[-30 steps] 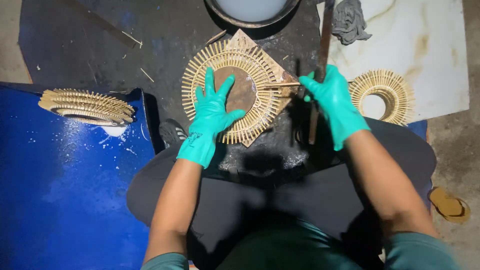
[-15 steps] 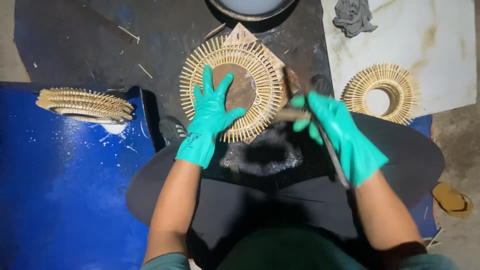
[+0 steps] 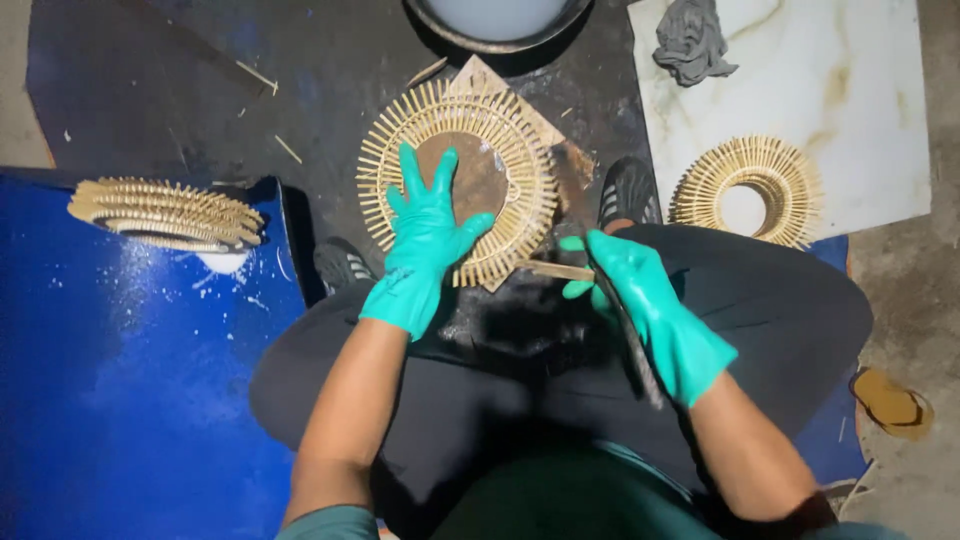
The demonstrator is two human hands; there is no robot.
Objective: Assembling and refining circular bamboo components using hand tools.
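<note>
Centre of the frame, slightly high: round ring of bamboo sticks point(image 3: 505, 160), spokes fanning outward, flat on a brown square board point(image 3: 478, 180) over a dark, dusty floor point(image 3: 160, 90). Pressed onto the ring's lower left and the board's middle: left hand point(image 3: 425, 245) in a teal glove, fingers spread wide and flat, gripping nothing. Just below and right of the ring: right hand point(image 3: 645, 305), also teal-gloved, fingers curled around a thin bamboo stick point(image 3: 555, 270) pointing left toward the ring's lower edge, tip near the spokes but seemingly not touching. Also in that fist, possibly a long dark blade or tool point(image 3: 640, 365) running back along the wrist; too dim to tell for sure. Lower half of the frame: dark-trousered legs point(image 3: 780, 300) folded wide, two dark shoes point(image 3: 630, 190) either side of the ring.

Right of the frame: second, smaller stick ring point(image 3: 775, 160) with an open centre, on a pale marbled slab point(image 3: 860, 80), with a crumpled grey rag point(image 3: 692, 40) at the slab's upper left. Top centre: rim of a dark round basin point(image 3: 445, 30). Left of the frame: stack of finished stick rings point(image 3: 165, 212) at the upper edge of a blue sheet point(image 3: 120, 400) speckled with white dust. Lower right: tan sandal point(image 3: 892, 402) on bare concrete.
</note>
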